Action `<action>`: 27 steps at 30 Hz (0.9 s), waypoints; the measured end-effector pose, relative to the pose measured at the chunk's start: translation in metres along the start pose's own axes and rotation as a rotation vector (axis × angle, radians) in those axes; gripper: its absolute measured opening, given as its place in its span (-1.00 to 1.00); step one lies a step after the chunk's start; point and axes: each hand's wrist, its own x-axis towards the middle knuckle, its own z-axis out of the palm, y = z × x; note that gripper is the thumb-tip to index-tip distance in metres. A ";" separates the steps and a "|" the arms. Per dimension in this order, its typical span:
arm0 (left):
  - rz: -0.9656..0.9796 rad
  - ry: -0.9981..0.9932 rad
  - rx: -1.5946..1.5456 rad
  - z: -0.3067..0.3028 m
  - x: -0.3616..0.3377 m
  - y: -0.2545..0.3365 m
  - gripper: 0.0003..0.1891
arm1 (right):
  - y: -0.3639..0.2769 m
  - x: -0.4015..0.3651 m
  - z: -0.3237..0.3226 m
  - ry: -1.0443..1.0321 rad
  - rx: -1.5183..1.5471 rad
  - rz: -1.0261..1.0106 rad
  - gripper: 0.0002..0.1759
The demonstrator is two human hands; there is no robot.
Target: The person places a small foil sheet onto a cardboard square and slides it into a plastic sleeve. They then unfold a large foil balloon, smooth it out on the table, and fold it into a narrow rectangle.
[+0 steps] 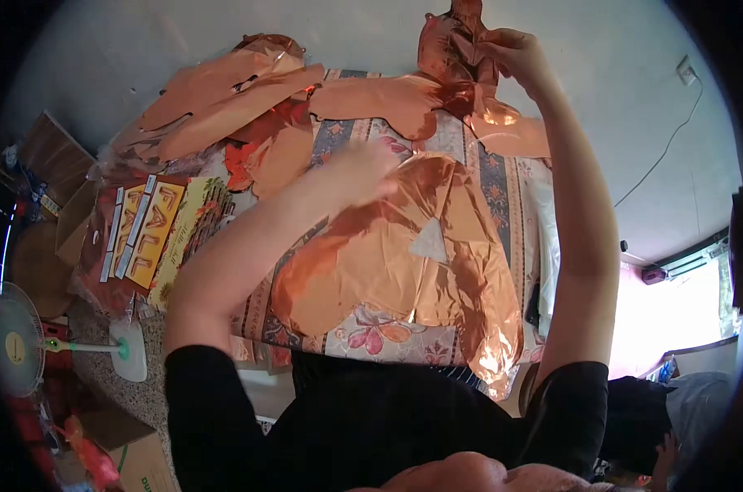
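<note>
A large flat copper foil balloon (363,271) lies across the patterned tablecloth in front of me, with a pale triangular patch (429,242) on it. My left hand (363,174) is over its upper edge, smeared by motion, so its fingers cannot be made out. At the upper right, my right hand (511,51) pinches another copper foil piece (458,49) between thumb and fingers and holds it up near the wall. More flat copper foil pieces (376,100) lie along the back of the table, some of them at the back left (232,90).
Yellow FALL packets (154,234) and a leafy printed packet (193,215) lie at the table's left. A fan (15,344) and a cardboard box (142,463) stand lower left. Another person's hand (667,453) shows at the lower right. A cable (675,131) hangs on the wall.
</note>
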 end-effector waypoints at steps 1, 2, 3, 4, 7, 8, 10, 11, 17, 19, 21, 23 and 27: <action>-0.004 0.221 0.000 0.012 0.024 -0.018 -0.41 | -0.004 0.001 0.000 0.001 0.001 -0.005 -0.77; -0.004 0.442 0.000 0.028 0.046 -0.035 -0.39 | -0.009 -0.002 0.000 0.001 -0.079 -0.059 -0.77; -0.004 0.444 0.001 0.037 0.065 -0.041 -0.39 | -0.014 -0.007 0.002 -0.003 -0.159 -0.113 -0.77; -0.039 0.494 -0.045 0.043 0.083 -0.045 -0.39 | -0.021 -0.019 0.009 0.007 -0.147 -0.116 -0.80; -0.109 0.409 -0.132 0.052 0.110 -0.058 -0.38 | -0.028 -0.081 0.031 0.099 -0.281 -0.514 -0.86; -0.103 0.371 -0.087 0.047 0.107 -0.058 -0.37 | -0.028 -0.106 0.036 0.034 -0.535 -0.530 -0.87; -0.132 0.329 -0.041 0.052 0.111 -0.059 -0.34 | -0.029 -0.160 0.044 -0.196 -0.747 -0.793 -0.87; -0.126 0.324 -0.047 0.056 0.112 -0.059 -0.34 | -0.026 -0.184 0.053 -0.173 -0.515 -0.868 -0.84; 0.042 0.550 0.073 0.056 0.079 -0.046 -0.38 | -0.023 -0.292 0.055 -0.555 -0.557 -0.758 -0.66; 0.131 0.353 -0.090 0.045 0.054 -0.027 -0.40 | -0.029 -0.305 0.052 -0.634 -0.497 -0.675 -0.65; 0.207 0.148 -0.243 0.056 0.029 -0.015 -0.41 | -0.038 -0.310 0.048 -0.706 -0.427 -0.599 -0.64; 0.166 0.441 -0.129 0.082 0.010 -0.011 -0.41 | -0.054 -0.308 0.038 -0.902 -0.186 -0.331 -0.56; 0.106 0.491 -0.046 0.098 -0.008 -0.014 -0.38 | -0.050 -0.277 0.044 -0.790 -0.113 -0.132 -0.46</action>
